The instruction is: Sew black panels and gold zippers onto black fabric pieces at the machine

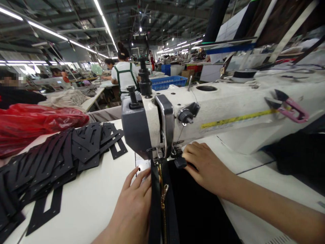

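both hands (134, 206) (207, 167) flat on black fabric (195, 206) w/ zipper (162, 193) under sewing machine (162, 125).

Black zippered fabric (193, 203) under presser foot

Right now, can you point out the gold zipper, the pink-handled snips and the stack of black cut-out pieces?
gold zipper (162, 193): head view, on its teeth below the needle.
pink-handled snips (291, 107): head view, on the pink handle.
black cut-out pieces (50, 159): head view, mid-stack.
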